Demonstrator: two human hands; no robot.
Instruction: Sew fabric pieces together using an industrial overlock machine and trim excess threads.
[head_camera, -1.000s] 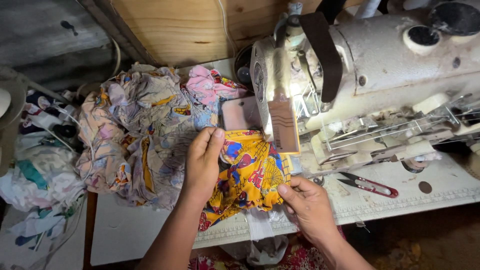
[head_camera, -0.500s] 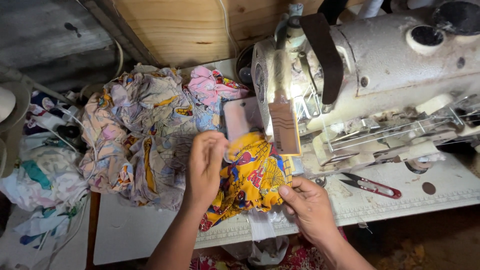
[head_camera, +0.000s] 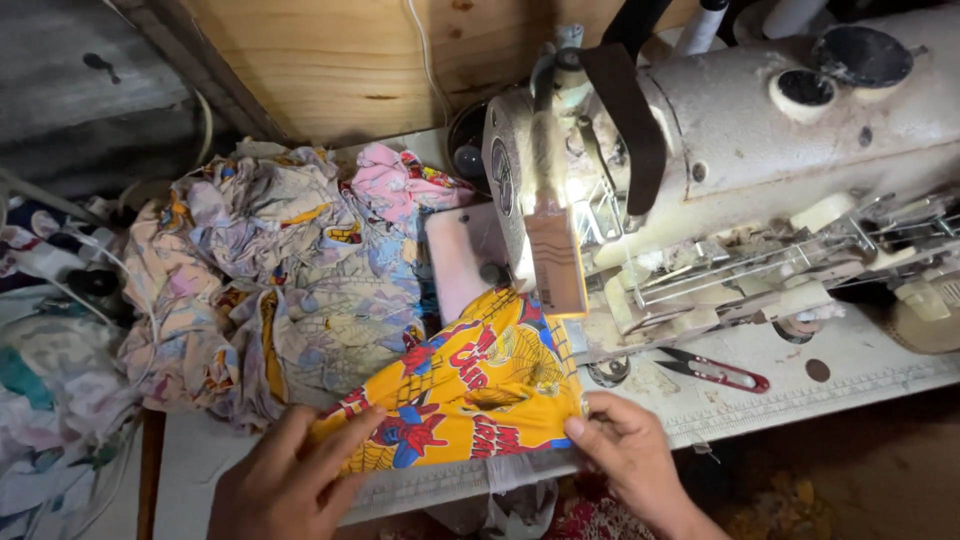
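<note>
Left hand (head_camera: 285, 480): fingers flat on yellow printed cloth (head_camera: 470, 395).
Right hand (head_camera: 630, 455): fingers pinching the cloth's edge.
Risk: the cloth could bunch under the sewing machine (head_camera: 700, 150) if the hands slip.

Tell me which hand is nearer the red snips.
Right. The right hand pinches the yellow cloth edge just left of and below the snips; the left hand lies flat on the cloth's far left corner.

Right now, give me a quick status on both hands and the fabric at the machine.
Left hand flat on yellow printed fabric, near edge. Right hand pinching its right corner. Fabric's far end under the sewing machine head. Thread snips lie clear, to the right.
</note>
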